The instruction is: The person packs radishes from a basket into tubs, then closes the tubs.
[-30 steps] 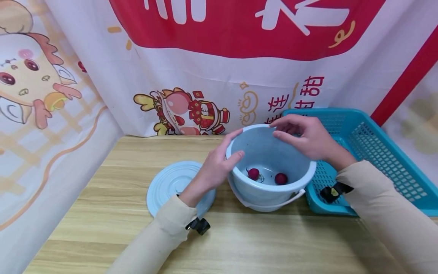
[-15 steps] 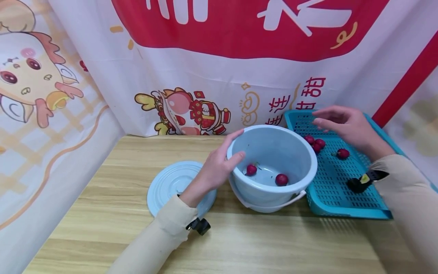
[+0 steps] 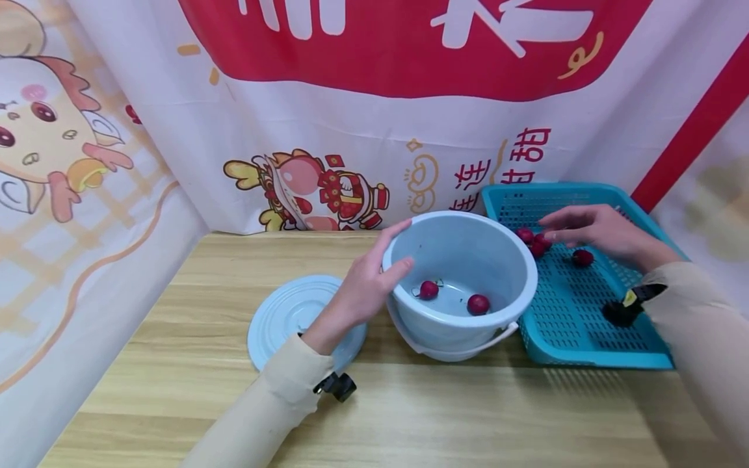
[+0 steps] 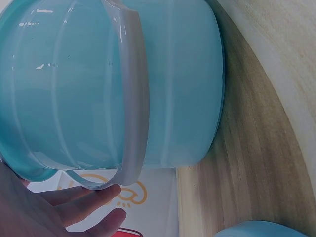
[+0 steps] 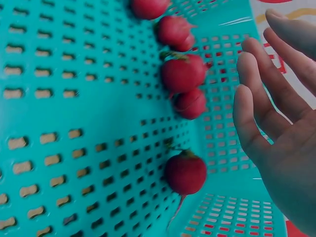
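A light blue bucket (image 3: pixel 456 335) stands on the table with two red radishes, one radish (image 3: pixel 429 290) at the left of its floor and another radish (image 3: pixel 478 304) to the right. My left hand (image 3: pixel 370 279) holds the bucket's left rim, thumb over the edge and fingers outside. In the left wrist view, those fingers spread beside the pale handle (image 4: pixel 133 94). My right hand (image 3: pixel 605 234) is over the teal basket (image 3: pixel 570 357), fingers slightly bent and nothing held. Below its fingertips lies a cluster of radishes (image 5: pixel 182 74); a single radish (image 5: pixel 185 173) lies apart.
A round light blue lid (image 3: pixel 275 318) lies on the wooden table (image 3: pixel 193 364) left of the bucket, partly hidden by my left forearm. The basket stands close against the bucket's right side. A printed cloth (image 3: pixel 374 149) hangs behind the table.
My right hand has moved from over the bucket's rim rightward to the basket, then lowered toward the radishes. The left radish in the bucket has shifted slightly. My left hand stays on the rim.
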The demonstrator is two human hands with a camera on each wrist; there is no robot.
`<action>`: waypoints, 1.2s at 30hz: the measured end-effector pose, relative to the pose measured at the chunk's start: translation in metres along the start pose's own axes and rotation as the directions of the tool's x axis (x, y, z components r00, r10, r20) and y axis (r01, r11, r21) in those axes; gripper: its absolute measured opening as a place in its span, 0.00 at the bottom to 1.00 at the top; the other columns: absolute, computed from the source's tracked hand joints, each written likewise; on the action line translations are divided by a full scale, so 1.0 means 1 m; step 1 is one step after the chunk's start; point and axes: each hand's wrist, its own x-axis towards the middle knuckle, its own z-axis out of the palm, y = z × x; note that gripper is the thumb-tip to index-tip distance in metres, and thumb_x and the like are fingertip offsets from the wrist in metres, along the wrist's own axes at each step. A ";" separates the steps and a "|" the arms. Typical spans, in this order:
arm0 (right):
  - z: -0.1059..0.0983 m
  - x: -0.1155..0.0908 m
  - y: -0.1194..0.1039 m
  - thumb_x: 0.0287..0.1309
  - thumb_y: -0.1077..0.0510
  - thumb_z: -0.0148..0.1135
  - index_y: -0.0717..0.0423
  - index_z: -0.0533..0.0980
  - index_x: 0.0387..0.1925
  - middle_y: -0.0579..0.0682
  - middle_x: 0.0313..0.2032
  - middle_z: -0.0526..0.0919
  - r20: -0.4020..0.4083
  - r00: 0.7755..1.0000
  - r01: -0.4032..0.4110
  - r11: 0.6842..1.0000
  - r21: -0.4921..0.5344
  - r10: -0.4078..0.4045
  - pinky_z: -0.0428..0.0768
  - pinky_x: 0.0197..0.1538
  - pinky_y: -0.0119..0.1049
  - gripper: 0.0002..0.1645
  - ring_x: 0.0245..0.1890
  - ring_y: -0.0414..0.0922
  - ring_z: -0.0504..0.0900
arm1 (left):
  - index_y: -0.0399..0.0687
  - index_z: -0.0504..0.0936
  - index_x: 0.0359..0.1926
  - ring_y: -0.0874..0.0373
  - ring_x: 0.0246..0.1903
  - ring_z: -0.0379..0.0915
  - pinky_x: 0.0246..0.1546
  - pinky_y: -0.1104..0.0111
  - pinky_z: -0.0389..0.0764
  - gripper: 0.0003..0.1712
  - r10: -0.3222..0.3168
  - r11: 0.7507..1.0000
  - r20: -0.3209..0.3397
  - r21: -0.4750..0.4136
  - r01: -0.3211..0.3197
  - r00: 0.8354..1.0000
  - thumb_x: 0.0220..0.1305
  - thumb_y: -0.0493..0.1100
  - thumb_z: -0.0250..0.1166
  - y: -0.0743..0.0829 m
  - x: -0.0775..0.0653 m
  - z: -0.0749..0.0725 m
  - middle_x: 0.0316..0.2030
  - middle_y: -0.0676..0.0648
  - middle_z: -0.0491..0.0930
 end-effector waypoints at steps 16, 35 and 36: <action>0.004 0.014 0.018 0.71 0.43 0.67 0.55 0.71 0.74 0.69 0.72 0.71 0.076 0.993 -0.087 0.992 -0.094 0.094 0.85 0.54 0.52 0.38 0.63 0.64 0.71 | 0.78 0.57 0.81 0.45 0.74 0.70 0.68 0.39 0.78 0.36 0.016 1.000 0.001 0.014 -0.016 1.000 0.77 0.55 0.54 -0.001 0.002 0.001 0.80 0.50 0.64; 0.013 0.022 0.017 0.71 0.51 0.68 0.63 0.74 0.71 0.61 0.49 0.85 0.129 0.986 -0.088 0.990 -0.112 0.102 0.82 0.45 0.40 0.34 0.43 0.52 0.80 | 0.76 0.57 0.82 0.46 0.74 0.70 0.68 0.39 0.78 0.36 0.011 1.000 0.001 0.003 -0.011 1.000 0.77 0.55 0.55 -0.001 0.002 0.001 0.80 0.51 0.64; 0.014 0.023 0.018 0.70 0.51 0.69 0.63 0.74 0.70 0.59 0.47 0.86 0.127 0.987 -0.083 0.990 -0.113 0.097 0.82 0.45 0.40 0.33 0.43 0.52 0.80 | 0.76 0.57 0.82 0.46 0.74 0.70 0.68 0.39 0.78 0.36 0.010 1.000 0.002 0.001 -0.010 1.000 0.77 0.55 0.55 -0.001 0.002 0.002 0.80 0.51 0.64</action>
